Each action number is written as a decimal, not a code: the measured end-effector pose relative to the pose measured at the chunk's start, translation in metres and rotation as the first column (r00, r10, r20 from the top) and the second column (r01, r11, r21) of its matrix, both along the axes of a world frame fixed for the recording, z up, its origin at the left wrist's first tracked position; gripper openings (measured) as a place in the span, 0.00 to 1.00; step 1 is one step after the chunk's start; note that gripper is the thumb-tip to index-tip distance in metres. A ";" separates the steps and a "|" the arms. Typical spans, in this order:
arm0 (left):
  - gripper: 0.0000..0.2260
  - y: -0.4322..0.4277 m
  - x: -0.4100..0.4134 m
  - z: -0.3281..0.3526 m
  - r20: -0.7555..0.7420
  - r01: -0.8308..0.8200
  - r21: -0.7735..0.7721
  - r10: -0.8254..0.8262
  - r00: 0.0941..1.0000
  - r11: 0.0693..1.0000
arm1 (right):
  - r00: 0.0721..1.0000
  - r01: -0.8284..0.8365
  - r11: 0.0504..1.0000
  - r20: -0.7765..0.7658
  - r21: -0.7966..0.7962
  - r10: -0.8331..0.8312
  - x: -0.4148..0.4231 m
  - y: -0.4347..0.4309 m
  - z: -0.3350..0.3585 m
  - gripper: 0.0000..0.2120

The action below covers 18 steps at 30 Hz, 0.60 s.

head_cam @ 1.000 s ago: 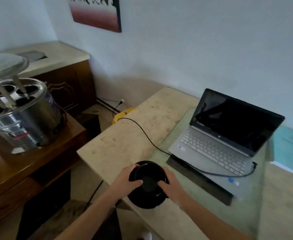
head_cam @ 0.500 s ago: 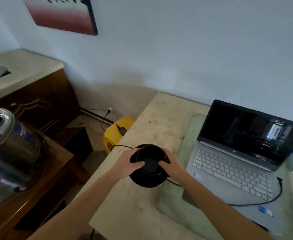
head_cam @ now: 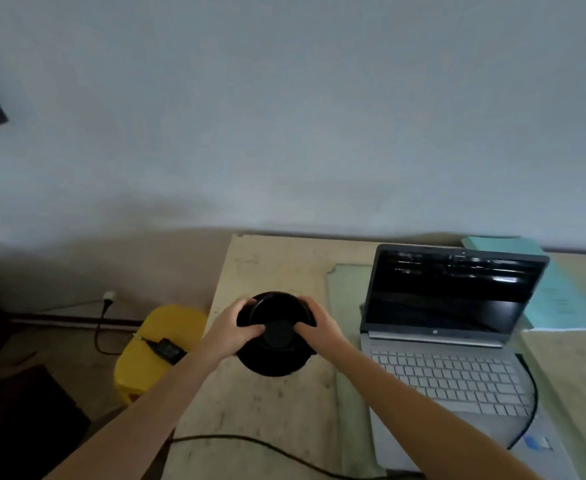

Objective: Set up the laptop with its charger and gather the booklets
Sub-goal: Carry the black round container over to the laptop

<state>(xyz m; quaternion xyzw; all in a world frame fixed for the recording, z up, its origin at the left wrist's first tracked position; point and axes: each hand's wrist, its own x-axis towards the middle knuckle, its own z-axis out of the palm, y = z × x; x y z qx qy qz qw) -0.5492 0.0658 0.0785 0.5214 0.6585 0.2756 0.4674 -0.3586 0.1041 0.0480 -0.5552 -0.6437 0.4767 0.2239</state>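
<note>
A silver laptop point(head_cam: 447, 372) stands open with a dark screen on the right half of the stone table point(head_cam: 267, 410). Its black charger cable point(head_cam: 257, 443) runs across the table's front, and the charger brick point(head_cam: 167, 348) lies on a yellow stool to the left. Light blue booklets point(head_cam: 558, 299) lie behind and right of the laptop. A round black bowl-shaped object point(head_cam: 275, 336) is held over the table, left of the laptop. My left hand point(head_cam: 231, 329) grips its left rim and my right hand point(head_cam: 316, 329) its right rim.
A yellow stool point(head_cam: 153, 348) stands on the floor against the table's left edge. A wall plug point(head_cam: 109, 295) with a cord sits low on the wall behind it. A greenish glass sheet point(head_cam: 345, 299) lies under the laptop. Dark furniture fills the lower left.
Both hands have carried the black object farther over the table toward the wall. My view has swung right, so the metal pot and wooden cabinet have left the frame.
</note>
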 end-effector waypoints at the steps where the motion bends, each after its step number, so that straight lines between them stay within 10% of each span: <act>1: 0.23 0.016 -0.005 -0.005 -0.028 -0.027 0.005 0.027 0.999 1.000 | 1.000 0.017 1.000 0.000 -0.001 -0.017 -0.007 0.011 -0.001 0.20; 18: 0.27 0.255 -0.106 -0.068 0.004 -0.131 -0.045 0.132 0.991 0.990 | 0.999 0.033 0.998 0.014 -0.058 -0.032 -0.104 0.238 -0.038 0.21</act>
